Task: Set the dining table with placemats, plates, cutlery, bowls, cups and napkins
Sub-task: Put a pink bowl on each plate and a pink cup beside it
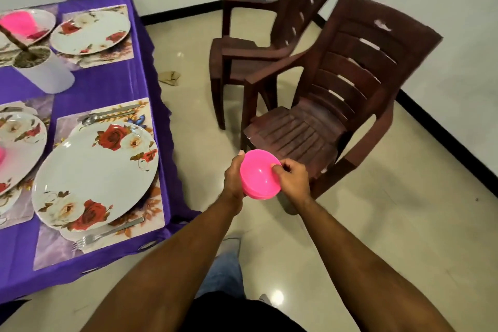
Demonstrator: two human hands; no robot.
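You held the pink bowls [257,174] (they looked like a nested stack, judging by the doubled rims underneath) out over the floor, in front of the near chair [336,116], well apart from the worktop [107,83]. Your left hand [234,175] cupped the stack's side, fingers curled around it; your right hand [292,176] pinched the top rim, probably to peel one bowl free. The nearest plate [94,172] sat bare on its placemat [107,237], fork [105,234] beside it, likely awaiting that bowl. No writing was readable.
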